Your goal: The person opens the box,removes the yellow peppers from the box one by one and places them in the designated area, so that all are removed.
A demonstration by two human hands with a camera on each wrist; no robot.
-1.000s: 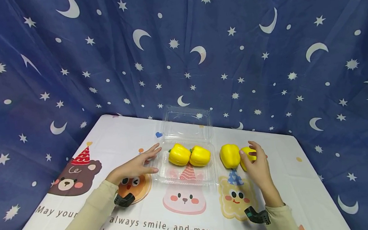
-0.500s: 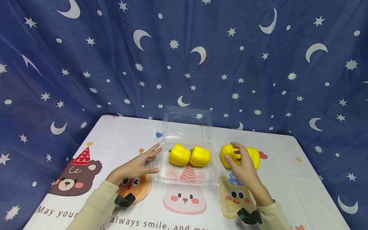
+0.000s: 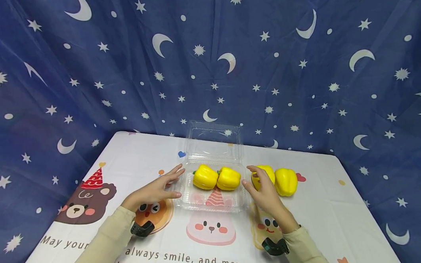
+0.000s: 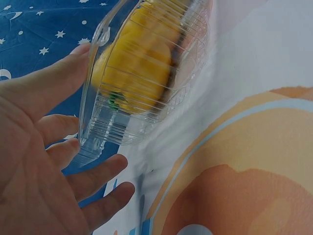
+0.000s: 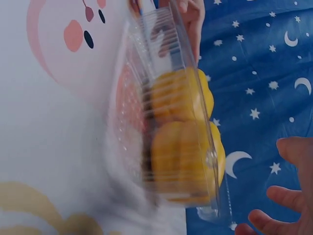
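Two yellow bell peppers, a left one (image 3: pixel 205 177) and a right one (image 3: pixel 229 178), lie side by side in a clear plastic clamshell box (image 3: pixel 189 200) with its lid (image 3: pixel 214 141) raised at the back. At the box's left rim rests my left hand (image 3: pixel 154 190), fingers extended; its thumb touches the rim in the left wrist view. My right hand (image 3: pixel 266 194) is near the box's right side, fingers spread and holding nothing. Behind it, partly hidden, sits a third yellow bell pepper (image 3: pixel 269 171). Another yellow bell pepper (image 3: pixel 286 182) lies to its right.
A white printed tablecloth (image 3: pixel 325 205) covers the table. Close behind the table hangs a dark blue curtain (image 3: pixel 121 72) with moons and stars. Each wrist wears a black band, a left band (image 3: pixel 142 229) and a right band (image 3: pixel 275 247).
My right hand has moved left, from the far-right pepper past its neighbour toward the box, uncovering the far-right pepper. The left hand, the box and the peppers have stayed put.
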